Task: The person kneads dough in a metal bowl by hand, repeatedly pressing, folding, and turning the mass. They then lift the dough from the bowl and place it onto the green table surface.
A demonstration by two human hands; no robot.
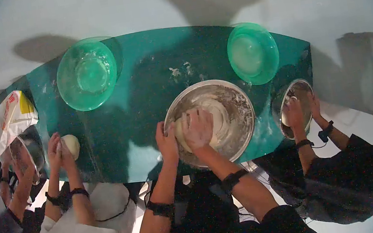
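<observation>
In front of me is a wide metal bowl (241,127), its inside smeared with flour and dough residue. My left hand (167,142) grips the bowl's left rim. Inside the bowl, my right hand (198,126) presses on a pale lump of dough (182,136), with its fingers curved over the top. The hand hides much of the dough, which lies against the bowl's left inner wall.
Two green translucent basins (87,75) (253,53) stand along the far side of the green table (153,87). A person at left handles a dough ball (71,146); another at right works in a metal bowl (294,100). A white bag (9,121) lies far left.
</observation>
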